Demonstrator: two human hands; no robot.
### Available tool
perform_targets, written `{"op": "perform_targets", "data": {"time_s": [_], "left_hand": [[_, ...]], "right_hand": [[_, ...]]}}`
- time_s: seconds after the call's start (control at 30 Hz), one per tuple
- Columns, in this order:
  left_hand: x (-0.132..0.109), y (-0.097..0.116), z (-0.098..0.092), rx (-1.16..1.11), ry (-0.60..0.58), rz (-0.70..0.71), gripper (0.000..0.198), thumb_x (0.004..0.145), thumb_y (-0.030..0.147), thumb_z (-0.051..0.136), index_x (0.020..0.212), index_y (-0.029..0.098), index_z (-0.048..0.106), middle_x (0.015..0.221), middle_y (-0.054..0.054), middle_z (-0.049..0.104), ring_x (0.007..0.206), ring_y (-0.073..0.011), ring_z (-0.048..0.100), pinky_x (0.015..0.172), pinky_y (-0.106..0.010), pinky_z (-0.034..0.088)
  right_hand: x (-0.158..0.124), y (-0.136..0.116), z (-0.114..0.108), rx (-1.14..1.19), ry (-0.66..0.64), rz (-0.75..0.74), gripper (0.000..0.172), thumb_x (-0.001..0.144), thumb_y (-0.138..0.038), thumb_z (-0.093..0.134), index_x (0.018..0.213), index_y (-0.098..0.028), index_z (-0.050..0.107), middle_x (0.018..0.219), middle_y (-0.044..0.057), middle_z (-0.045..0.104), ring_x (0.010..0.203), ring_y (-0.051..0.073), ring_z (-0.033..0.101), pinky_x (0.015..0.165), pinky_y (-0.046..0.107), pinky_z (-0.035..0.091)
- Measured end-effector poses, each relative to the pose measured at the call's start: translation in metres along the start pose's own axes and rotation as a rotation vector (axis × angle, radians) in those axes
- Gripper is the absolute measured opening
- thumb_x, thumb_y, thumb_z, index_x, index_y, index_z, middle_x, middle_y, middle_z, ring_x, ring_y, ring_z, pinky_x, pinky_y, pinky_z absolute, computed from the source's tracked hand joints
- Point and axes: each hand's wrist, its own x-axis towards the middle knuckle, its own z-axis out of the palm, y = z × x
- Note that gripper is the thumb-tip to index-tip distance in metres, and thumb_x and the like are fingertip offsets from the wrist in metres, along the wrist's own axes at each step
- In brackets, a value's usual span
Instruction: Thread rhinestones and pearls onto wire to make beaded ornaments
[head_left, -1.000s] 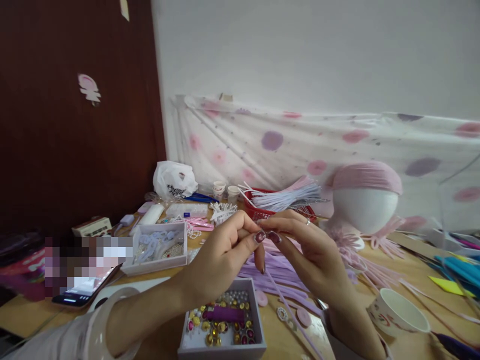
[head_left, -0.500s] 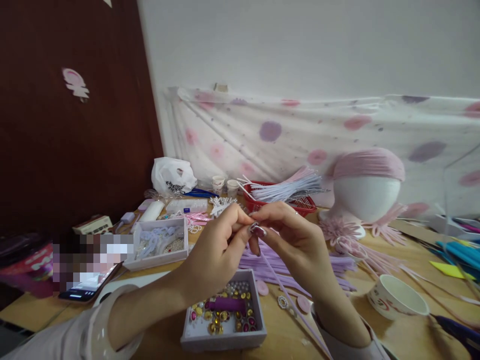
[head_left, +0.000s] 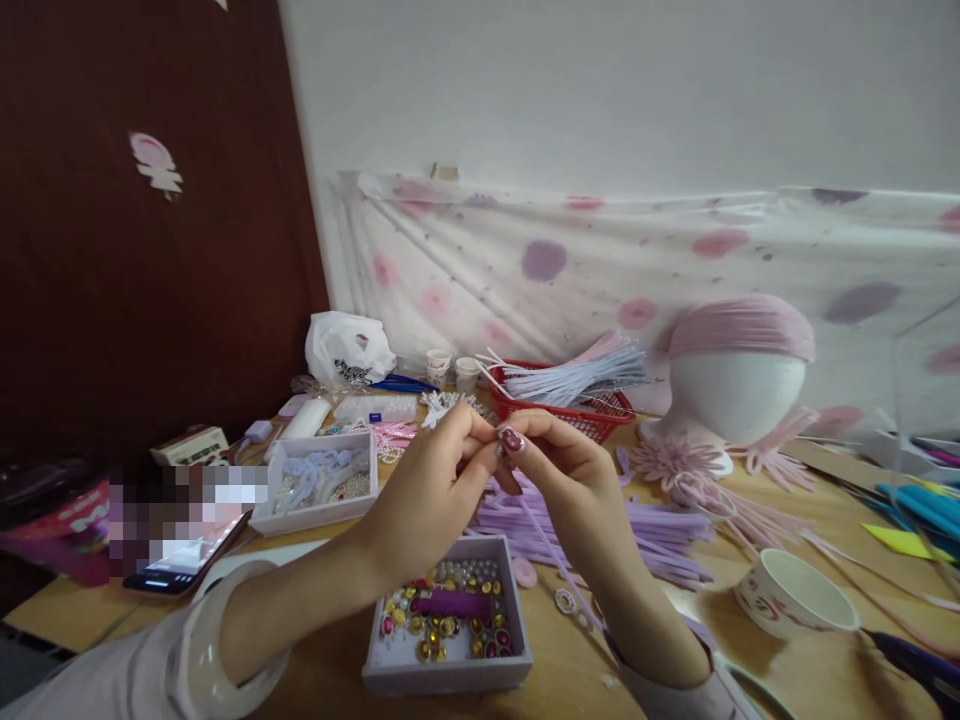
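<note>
My left hand and my right hand meet over the middle of the table, thumbs and fingertips pinched together. Between them they grip a thin lilac strip, which trails down to the right under my right wrist. Its pinched end is hidden by the fingers. Behind and beneath the hands lies a bundle of lilac strips. Closer to me, a white box holds pearls, gold-set gems and a purple piece. A pearl-ringed ornament and a pink disc lie right of it.
A foam head wearing a pink band stands back right. A paper bowl and a dark-handled tool are at right. A red basket holds pale strips; at left are a phone and a trim-filled box.
My right hand has turned and shifted slightly left, its thumb now on top at the pinch. The lilac strip's trailing length has swung left. A small purple piece now shows beyond my right hand.
</note>
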Motion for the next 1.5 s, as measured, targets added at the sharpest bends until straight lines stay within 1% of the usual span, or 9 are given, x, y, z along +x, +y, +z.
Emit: {"op": "perform_targets", "data": {"time_s": [0.2,0.43,0.63,0.83,1.03,1.17,1.3,1.37,1.5], "left_hand": [[-0.003,0.001,-0.004,0.058,-0.088,0.086,0.01,0.101,0.023,0.043,0.093,0.022,0.049,0.089,-0.002,0.073,0.074,-0.0137,0.065,0.066,-0.027,0.045],[-0.002,0.001,-0.004,0.217,0.012,0.205,0.012,0.097,0.013,0.043,0.091,0.021,0.049,0.07,0.004,0.062,0.071,-0.0118,0.062,0.067,-0.026,0.045],[-0.002,-0.001,-0.006,0.281,0.036,0.228,0.014,0.096,0.009,0.042,0.093,0.02,0.051,0.079,0.002,0.068,0.075,-0.0121,0.066,0.068,-0.026,0.046],[-0.001,-0.001,-0.005,0.32,0.019,0.21,0.014,0.096,0.01,0.042,0.093,0.019,0.052,0.079,0.002,0.069,0.074,-0.0116,0.067,0.068,-0.025,0.047],[-0.002,-0.001,-0.004,0.361,0.036,0.256,0.013,0.095,0.01,0.044,0.093,0.02,0.052,0.076,0.003,0.068,0.067,-0.0105,0.063,0.059,-0.022,0.043],[-0.002,-0.001,-0.004,0.414,0.071,0.279,0.011,0.094,0.011,0.045,0.093,0.02,0.053,0.071,0.004,0.065,0.058,-0.0095,0.057,0.052,-0.022,0.038],[-0.002,-0.002,-0.005,0.41,0.054,0.261,0.01,0.095,0.013,0.045,0.094,0.02,0.052,0.072,0.003,0.066,0.06,-0.0101,0.059,0.053,-0.022,0.039],[-0.002,-0.002,-0.006,0.337,0.012,0.227,0.009,0.096,0.015,0.044,0.093,0.02,0.051,0.075,0.002,0.068,0.064,-0.0109,0.062,0.058,-0.023,0.043],[-0.003,0.0,-0.007,0.129,-0.105,0.13,0.009,0.098,0.022,0.043,0.092,0.021,0.049,0.071,0.003,0.068,0.063,-0.012,0.063,0.059,-0.024,0.047]], "right_hand": [[0.002,-0.001,-0.013,-0.084,-0.052,-0.014,0.014,0.087,-0.031,0.072,0.08,-0.02,0.07,0.08,-0.001,0.062,0.06,0.01,0.054,0.057,0.026,0.043],[0.004,-0.006,-0.019,-0.288,-0.066,-0.128,0.011,0.088,-0.028,0.07,0.079,-0.021,0.071,0.078,-0.001,0.067,0.074,0.013,0.06,0.069,0.026,0.046],[0.006,-0.013,-0.022,-0.511,-0.054,-0.184,0.014,0.088,-0.025,0.067,0.075,-0.019,0.068,0.073,0.0,0.063,0.071,0.015,0.057,0.067,0.028,0.043],[0.007,-0.018,-0.029,-0.549,-0.17,-0.037,0.019,0.088,-0.029,0.065,0.073,-0.017,0.065,0.071,0.0,0.061,0.07,0.014,0.055,0.063,0.026,0.041],[0.01,-0.016,-0.032,-0.159,-0.289,0.198,0.028,0.077,-0.04,0.08,0.081,-0.016,0.066,0.074,0.001,0.065,0.072,0.014,0.063,0.068,0.026,0.051],[0.011,-0.017,-0.031,-0.083,-0.282,0.27,0.029,0.071,-0.04,0.085,0.077,-0.016,0.068,0.071,0.0,0.065,0.069,0.012,0.062,0.068,0.024,0.051],[0.012,-0.017,-0.034,-0.095,-0.279,0.309,0.031,0.07,-0.042,0.086,0.074,-0.016,0.07,0.069,0.0,0.065,0.068,0.013,0.062,0.065,0.025,0.049],[0.012,-0.016,-0.035,-0.136,-0.265,0.264,0.03,0.071,-0.042,0.085,0.074,-0.016,0.07,0.07,0.001,0.067,0.067,0.014,0.062,0.063,0.026,0.048],[0.01,-0.02,-0.036,-0.391,-0.191,0.017,0.015,0.078,-0.031,0.079,0.076,-0.018,0.072,0.077,0.002,0.069,0.074,0.016,0.062,0.07,0.03,0.047]]}}
